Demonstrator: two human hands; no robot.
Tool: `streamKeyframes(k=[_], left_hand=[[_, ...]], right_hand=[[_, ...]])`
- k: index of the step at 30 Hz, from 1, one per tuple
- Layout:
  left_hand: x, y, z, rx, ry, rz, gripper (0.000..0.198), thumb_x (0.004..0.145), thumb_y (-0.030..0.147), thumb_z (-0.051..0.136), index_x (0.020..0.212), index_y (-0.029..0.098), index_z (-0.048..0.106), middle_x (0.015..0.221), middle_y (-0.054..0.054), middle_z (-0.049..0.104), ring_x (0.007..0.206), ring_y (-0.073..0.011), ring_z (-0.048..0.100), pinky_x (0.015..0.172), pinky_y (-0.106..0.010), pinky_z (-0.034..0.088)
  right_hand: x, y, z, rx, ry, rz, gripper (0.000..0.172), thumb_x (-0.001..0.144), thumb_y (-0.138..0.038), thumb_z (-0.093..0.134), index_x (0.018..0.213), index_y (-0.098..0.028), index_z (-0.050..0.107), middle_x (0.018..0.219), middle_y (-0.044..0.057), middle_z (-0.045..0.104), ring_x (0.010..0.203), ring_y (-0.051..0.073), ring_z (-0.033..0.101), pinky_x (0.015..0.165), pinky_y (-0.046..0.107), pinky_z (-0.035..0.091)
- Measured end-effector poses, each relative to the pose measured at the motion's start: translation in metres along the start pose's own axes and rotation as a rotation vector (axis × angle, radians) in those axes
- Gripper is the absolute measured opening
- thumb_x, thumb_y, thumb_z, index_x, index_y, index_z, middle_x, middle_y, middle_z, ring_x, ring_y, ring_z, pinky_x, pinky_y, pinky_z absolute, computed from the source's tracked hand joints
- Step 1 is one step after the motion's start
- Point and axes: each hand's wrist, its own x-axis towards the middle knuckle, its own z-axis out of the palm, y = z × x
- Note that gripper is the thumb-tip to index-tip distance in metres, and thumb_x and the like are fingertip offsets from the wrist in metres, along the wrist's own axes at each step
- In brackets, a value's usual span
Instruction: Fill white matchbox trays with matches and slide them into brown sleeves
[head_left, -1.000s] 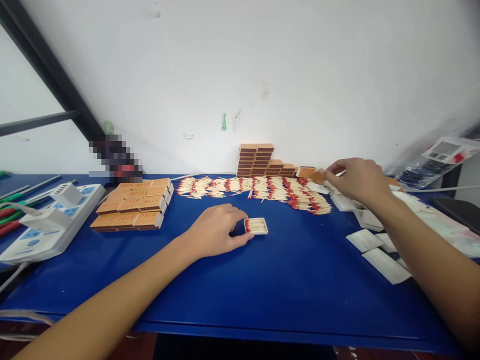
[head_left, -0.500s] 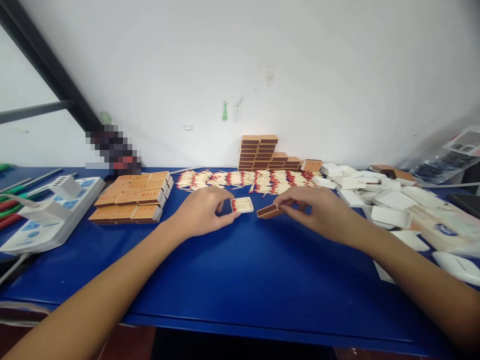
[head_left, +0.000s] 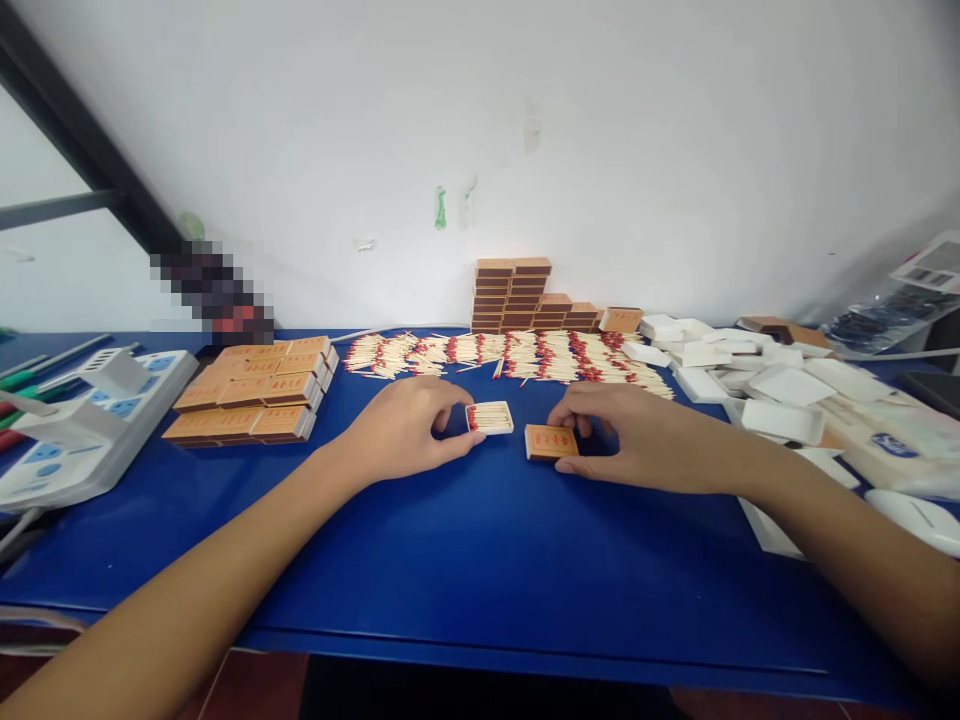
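My left hand (head_left: 412, 428) pinches the left end of a white matchbox tray (head_left: 491, 429), which lies open side up with a row of red-tipped matches in it. To the right, my right hand (head_left: 630, 437) grips an orange matchbox sleeve (head_left: 550, 441) by its long edges, thumb in front and fingers behind. The sleeve's printed face is up, and a small gap separates it from the tray. Behind both hands a long band of loose matches (head_left: 480, 350) covers the table.
Piled matchboxes (head_left: 251, 388) stand at the left, beside a white power strip (head_left: 97, 430). More boxes (head_left: 510, 297) are stacked against the wall. White empty trays (head_left: 780, 420) are heaped at the right, near a soft plastic pack (head_left: 892, 440). The blue table's (head_left: 480, 570) front edge is close.
The sleeve in my right hand has turned from tilted on its side to flat, printed face up. My left hand still holds the filled tray, almost in place. The camera view has shifted slightly.
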Motion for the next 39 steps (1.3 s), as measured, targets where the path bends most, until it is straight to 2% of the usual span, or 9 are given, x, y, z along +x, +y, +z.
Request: streamKeyframes(k=[8, 15, 20, 23, 25, 27, 29, 31, 39], left_hand=[[0.001, 0.002, 0.003, 0.008, -0.028, -0.015, 0.029, 0.098, 0.043, 0.076, 0.116, 0.02, 0.079, 0.077, 0.0, 0.069, 0.076, -0.0193, 0.066, 0.072, -0.033, 0.046], [0.001, 0.004, 0.006, 0.017, -0.039, 0.001, 0.029, 0.099, 0.044, 0.075, 0.115, 0.02, 0.079, 0.079, -0.001, 0.071, 0.077, -0.0203, 0.067, 0.074, -0.034, 0.047], [0.0, 0.006, 0.006, 0.015, -0.046, 0.001, 0.028, 0.099, 0.044, 0.077, 0.114, 0.02, 0.08, 0.079, -0.001, 0.07, 0.078, -0.0207, 0.067, 0.073, -0.033, 0.046], [0.0, 0.007, 0.007, 0.011, -0.05, 0.002, 0.028, 0.098, 0.042, 0.077, 0.116, 0.021, 0.08, 0.079, -0.001, 0.07, 0.079, -0.0206, 0.066, 0.073, -0.033, 0.046], [0.0, 0.006, 0.008, 0.014, -0.051, 0.002, 0.027, 0.098, 0.041, 0.077, 0.116, 0.021, 0.08, 0.08, -0.001, 0.07, 0.079, -0.0206, 0.067, 0.073, -0.034, 0.046], [0.0, 0.006, 0.008, 0.019, -0.054, 0.001, 0.026, 0.098, 0.041, 0.077, 0.115, 0.021, 0.08, 0.079, -0.001, 0.07, 0.079, -0.0205, 0.066, 0.073, -0.034, 0.047], [0.001, 0.006, 0.008, 0.021, -0.05, 0.0, 0.027, 0.098, 0.041, 0.078, 0.115, 0.021, 0.08, 0.079, -0.001, 0.07, 0.078, -0.0202, 0.066, 0.073, -0.033, 0.047], [0.001, 0.005, 0.009, 0.018, -0.046, 0.002, 0.028, 0.098, 0.041, 0.078, 0.116, 0.021, 0.08, 0.079, -0.001, 0.07, 0.078, -0.0201, 0.067, 0.073, -0.033, 0.047], [0.0, 0.002, 0.014, 0.0, -0.004, 0.026, 0.031, 0.098, 0.041, 0.079, 0.119, 0.019, 0.079, 0.079, 0.0, 0.069, 0.079, -0.0199, 0.067, 0.075, -0.034, 0.047]], right_hand=[[-0.005, -0.003, -0.005, 0.053, -0.03, 0.135, 0.092, 0.088, -0.076, 0.075, 0.162, -0.025, 0.053, 0.082, 0.002, 0.075, 0.071, 0.024, 0.07, 0.059, 0.034, 0.049], [-0.007, 0.0, -0.004, 0.014, -0.122, 0.079, 0.055, 0.096, -0.062, 0.07, 0.143, -0.034, 0.071, 0.08, 0.001, 0.075, 0.068, 0.022, 0.069, 0.057, 0.033, 0.046], [-0.001, -0.005, 0.007, -0.15, 0.051, 0.218, 0.061, 0.081, -0.086, 0.073, 0.093, -0.026, 0.071, 0.074, 0.004, 0.072, 0.064, 0.023, 0.064, 0.057, 0.035, 0.037], [-0.002, -0.005, 0.005, -0.3, 0.122, 0.233, 0.065, 0.095, -0.083, 0.055, 0.065, -0.026, 0.056, 0.062, 0.006, 0.065, 0.057, 0.023, 0.056, 0.058, 0.036, 0.031], [-0.005, -0.002, 0.001, -0.27, 0.148, 0.157, 0.055, 0.103, -0.067, 0.051, 0.067, -0.027, 0.06, 0.065, 0.006, 0.066, 0.06, 0.023, 0.058, 0.059, 0.038, 0.037], [-0.007, 0.002, -0.001, -0.167, 0.178, 0.007, 0.025, 0.1, -0.047, 0.059, 0.095, -0.028, 0.075, 0.089, 0.008, 0.076, 0.079, 0.027, 0.069, 0.07, 0.041, 0.05], [-0.008, 0.007, 0.0, -0.075, 0.166, -0.156, 0.041, 0.094, -0.028, 0.062, 0.133, -0.033, 0.074, 0.127, 0.01, 0.077, 0.113, 0.032, 0.072, 0.092, 0.047, 0.057], [-0.008, 0.01, 0.003, -0.037, 0.123, -0.238, 0.058, 0.093, -0.022, 0.062, 0.148, -0.037, 0.069, 0.147, 0.009, 0.07, 0.134, 0.034, 0.066, 0.109, 0.052, 0.054], [-0.003, 0.011, 0.013, -0.072, 0.165, -0.076, 0.023, 0.096, -0.044, 0.074, 0.11, -0.026, 0.076, 0.113, 0.01, 0.075, 0.105, 0.03, 0.07, 0.087, 0.044, 0.057]])
